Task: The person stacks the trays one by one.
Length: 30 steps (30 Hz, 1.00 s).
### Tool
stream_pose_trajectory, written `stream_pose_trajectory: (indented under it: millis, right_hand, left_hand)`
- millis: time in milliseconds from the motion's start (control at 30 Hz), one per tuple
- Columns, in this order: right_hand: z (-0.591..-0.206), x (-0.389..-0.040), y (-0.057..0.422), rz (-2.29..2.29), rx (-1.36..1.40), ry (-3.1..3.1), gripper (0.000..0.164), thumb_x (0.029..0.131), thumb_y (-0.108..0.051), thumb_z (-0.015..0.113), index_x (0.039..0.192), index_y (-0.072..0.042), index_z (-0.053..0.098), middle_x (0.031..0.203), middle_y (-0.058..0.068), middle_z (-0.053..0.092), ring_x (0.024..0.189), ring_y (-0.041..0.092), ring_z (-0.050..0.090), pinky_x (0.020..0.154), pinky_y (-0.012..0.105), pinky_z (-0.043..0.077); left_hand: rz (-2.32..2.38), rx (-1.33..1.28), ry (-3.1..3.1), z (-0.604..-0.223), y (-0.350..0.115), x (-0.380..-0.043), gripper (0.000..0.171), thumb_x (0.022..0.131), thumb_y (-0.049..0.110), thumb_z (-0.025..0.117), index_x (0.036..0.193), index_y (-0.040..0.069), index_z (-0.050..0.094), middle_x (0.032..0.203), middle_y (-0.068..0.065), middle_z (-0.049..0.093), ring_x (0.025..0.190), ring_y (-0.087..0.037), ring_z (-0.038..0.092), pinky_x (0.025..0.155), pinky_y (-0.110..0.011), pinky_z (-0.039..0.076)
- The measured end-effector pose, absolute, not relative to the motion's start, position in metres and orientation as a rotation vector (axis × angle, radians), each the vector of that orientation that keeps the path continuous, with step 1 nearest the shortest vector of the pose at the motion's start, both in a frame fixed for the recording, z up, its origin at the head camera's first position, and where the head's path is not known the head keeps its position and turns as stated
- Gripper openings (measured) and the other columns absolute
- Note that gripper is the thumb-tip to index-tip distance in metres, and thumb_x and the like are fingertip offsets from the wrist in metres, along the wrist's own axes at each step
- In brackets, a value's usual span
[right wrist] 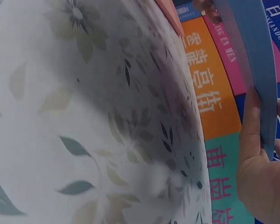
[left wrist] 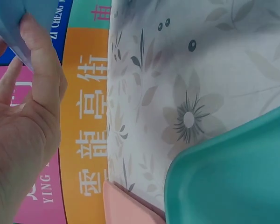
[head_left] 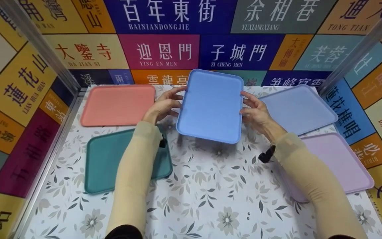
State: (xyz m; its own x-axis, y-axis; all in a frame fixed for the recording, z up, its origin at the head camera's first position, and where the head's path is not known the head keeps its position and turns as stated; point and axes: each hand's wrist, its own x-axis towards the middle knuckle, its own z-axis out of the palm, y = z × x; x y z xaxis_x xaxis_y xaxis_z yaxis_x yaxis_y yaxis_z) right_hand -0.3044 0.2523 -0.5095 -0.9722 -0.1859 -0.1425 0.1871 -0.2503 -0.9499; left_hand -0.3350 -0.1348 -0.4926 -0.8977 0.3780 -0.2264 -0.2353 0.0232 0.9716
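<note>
A blue rectangular tray (head_left: 212, 107) with a low raised rim is held up above the table, its near edge lower than its far edge. My left hand (head_left: 166, 105) grips its left side, thumb and fingers at the rim. On the opposite side my right hand (head_left: 256, 109) pinches the right rim. In the left wrist view the left hand (left wrist: 30, 93) has its thumb against the edge of the tray (left wrist: 18, 28). The right wrist view shows the tray (right wrist: 259, 51) edge-on between the thumb and fingers of the right hand (right wrist: 263, 172).
A pink tray (head_left: 119, 104) and a green tray (head_left: 103, 162) lie on the left. To the right lie a pale blue tray (head_left: 302, 108) and a lilac tray (head_left: 340, 162). Beneath is a floral tablecloth (head_left: 207, 196). Lettered panels (head_left: 159, 51) enclose the back and sides.
</note>
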Motion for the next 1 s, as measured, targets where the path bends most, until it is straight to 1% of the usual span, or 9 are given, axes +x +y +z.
stream_pose_trajectory:
  millis: [100,233,367,433,567,633,833,900,1000]
  right_hand:
    - [-0.508,-0.312,0.254,-2.276,0.032,1.791,0.083,0.097,0.023,0.058,0.172,-0.008,0.043,0.131,0.002,0.066,0.089,0.012,0.074,0.072,0.028,0.066]
    - [-0.508,-0.322,0.255,-2.199,0.079,1.847,0.079,0.098,0.021,0.061,0.171,-0.009,0.047,0.132,-0.001,0.067,0.097,0.011,0.074,0.078,0.027,0.066]
    - [-0.510,-0.330,0.256,-2.085,0.079,1.927,0.079,0.100,0.018,0.062,0.172,-0.010,0.045,0.136,-0.004,0.065,0.098,0.009,0.073,0.080,0.026,0.065]
    - [-0.512,-0.333,0.256,-2.018,0.047,1.968,0.080,0.100,0.017,0.064,0.173,-0.010,0.042,0.141,-0.003,0.061,0.097,0.008,0.073,0.079,0.024,0.065]
    - [-0.516,-0.339,0.257,-1.922,-0.026,2.017,0.088,0.099,0.017,0.066,0.176,-0.012,0.037,0.155,0.003,0.052,0.099,0.007,0.074,0.078,0.022,0.065]
    - [-0.518,-0.341,0.257,-1.911,-0.039,2.023,0.089,0.098,0.018,0.066,0.176,-0.012,0.036,0.157,0.004,0.050,0.102,0.006,0.074,0.078,0.022,0.065]
    - [-0.525,-0.346,0.257,-1.929,-0.027,2.018,0.085,0.099,0.017,0.068,0.175,-0.012,0.041,0.146,0.003,0.056,0.099,0.008,0.076,0.078,0.023,0.065]
    - [-0.527,-0.348,0.258,-1.929,-0.012,2.012,0.084,0.099,0.016,0.068,0.174,-0.012,0.041,0.144,0.004,0.057,0.097,0.008,0.076,0.077,0.023,0.065]
    - [-0.531,-0.350,0.259,-1.890,0.009,2.039,0.085,0.099,0.014,0.068,0.175,-0.015,0.041,0.147,0.005,0.056,0.097,0.007,0.076,0.077,0.023,0.066]
  left_hand:
    - [1.922,0.129,1.890,-0.495,-0.133,-0.336,0.081,0.095,-0.005,0.068,0.166,0.032,0.055,0.146,-0.014,0.065,0.105,-0.025,0.073,0.072,-0.038,0.071]
    - [1.908,0.117,1.907,-0.499,-0.132,-0.336,0.082,0.094,-0.007,0.068,0.167,0.030,0.054,0.146,-0.015,0.065,0.108,-0.028,0.071,0.073,-0.040,0.071]
    - [1.893,0.101,1.927,-0.503,-0.132,-0.335,0.082,0.093,-0.006,0.070,0.166,0.029,0.055,0.143,-0.014,0.064,0.110,-0.029,0.069,0.074,-0.040,0.071]
    - [1.890,0.095,1.942,-0.505,-0.132,-0.335,0.082,0.093,-0.005,0.071,0.166,0.029,0.054,0.142,-0.014,0.063,0.111,-0.029,0.069,0.074,-0.041,0.071]
    - [1.900,0.076,1.959,-0.510,-0.129,-0.336,0.085,0.092,-0.008,0.071,0.168,0.027,0.053,0.141,-0.014,0.062,0.103,-0.026,0.070,0.073,-0.043,0.072]
    - [1.901,0.060,1.967,-0.512,-0.127,-0.336,0.087,0.092,-0.009,0.070,0.168,0.027,0.052,0.142,-0.015,0.062,0.097,-0.025,0.070,0.071,-0.042,0.071]
    - [1.869,-0.007,2.007,-0.515,-0.124,-0.338,0.088,0.091,-0.011,0.069,0.168,0.028,0.052,0.142,-0.014,0.059,0.087,-0.024,0.070,0.068,-0.039,0.069]
    - [1.849,-0.019,2.019,-0.517,-0.122,-0.339,0.089,0.091,-0.011,0.069,0.168,0.029,0.052,0.143,-0.013,0.058,0.085,-0.024,0.071,0.068,-0.038,0.069]
    - [1.818,-0.028,2.038,-0.518,-0.120,-0.340,0.090,0.091,-0.012,0.069,0.169,0.029,0.051,0.142,-0.014,0.058,0.081,-0.024,0.071,0.066,-0.036,0.068]
